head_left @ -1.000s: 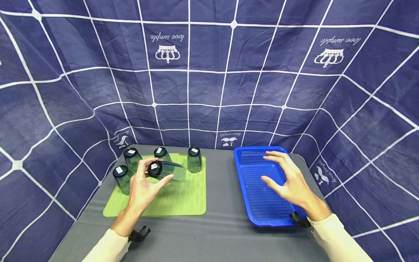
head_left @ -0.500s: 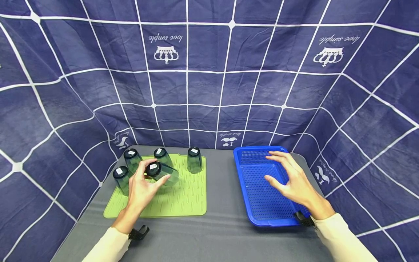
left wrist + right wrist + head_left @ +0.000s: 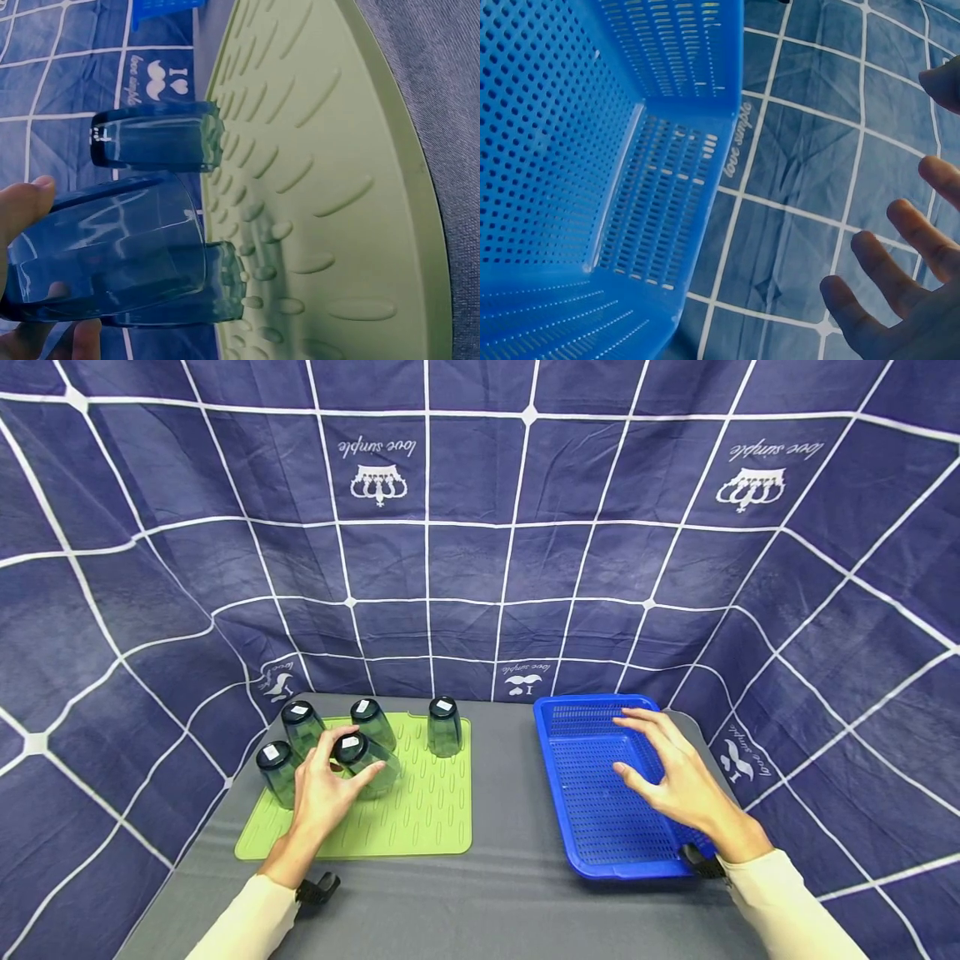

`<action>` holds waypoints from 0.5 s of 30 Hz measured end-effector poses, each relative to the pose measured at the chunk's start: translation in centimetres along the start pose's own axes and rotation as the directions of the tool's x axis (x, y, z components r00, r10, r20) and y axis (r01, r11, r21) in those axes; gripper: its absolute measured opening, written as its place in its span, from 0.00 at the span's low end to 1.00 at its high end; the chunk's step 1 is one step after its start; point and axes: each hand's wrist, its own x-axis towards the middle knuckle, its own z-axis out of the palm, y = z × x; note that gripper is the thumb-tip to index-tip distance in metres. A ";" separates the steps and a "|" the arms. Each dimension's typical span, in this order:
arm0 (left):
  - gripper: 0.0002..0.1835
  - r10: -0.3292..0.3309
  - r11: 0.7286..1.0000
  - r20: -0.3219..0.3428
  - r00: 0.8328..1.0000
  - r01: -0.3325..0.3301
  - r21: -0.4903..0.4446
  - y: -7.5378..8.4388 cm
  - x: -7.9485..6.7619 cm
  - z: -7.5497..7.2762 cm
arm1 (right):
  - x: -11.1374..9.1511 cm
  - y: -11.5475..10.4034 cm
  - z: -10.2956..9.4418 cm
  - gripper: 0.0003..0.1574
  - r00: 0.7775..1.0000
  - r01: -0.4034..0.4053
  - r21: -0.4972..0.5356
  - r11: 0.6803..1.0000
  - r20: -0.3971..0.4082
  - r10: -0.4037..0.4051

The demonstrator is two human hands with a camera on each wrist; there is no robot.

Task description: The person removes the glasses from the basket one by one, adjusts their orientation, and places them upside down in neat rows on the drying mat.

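Note:
My left hand [image 3: 322, 793] grips a dark tinted drinking glass [image 3: 378, 774] near its base, thumb on one side and fingers on the other. In the left wrist view this glass [image 3: 112, 251] is tilted, its mouth toward the green drying mat [image 3: 360, 247] and apart from it. Several similar glasses stand upside down on the mat, such as one at the back right [image 3: 444, 727], one behind the held glass [image 3: 372, 720] and one at the left [image 3: 279, 777]. My right hand [image 3: 667, 777] hovers above the blue basket [image 3: 562, 802], fingers spread, holding nothing.
The basket's perforated wall [image 3: 652, 202] shows in the right wrist view. Grey cloth [image 3: 502, 827] covers the table between mat and basket. A blue checked curtain [image 3: 480, 560] surrounds the back and sides.
My left hand has brought the glass lower and slightly left, turning it from nearly lying toward mouth-down over the mat. My right hand has drifted slightly right.

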 end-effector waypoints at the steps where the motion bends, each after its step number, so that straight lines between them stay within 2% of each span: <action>1: 0.44 0.000 1.000 0.000 1.000 0.000 0.003 -0.1 0.0 0.1 | 0.0 0.1 0.0 0.46 1.000 -0.002 -0.007 1.000 0.004 0.002; 15: 0.43 -0.055 0.998 0.028 0.998 0.054 0.028 -1.7 -0.1 0.9 | -1.0 1.0 -0.2 0.50 0.993 -0.083 -0.094 0.992 0.074 0.090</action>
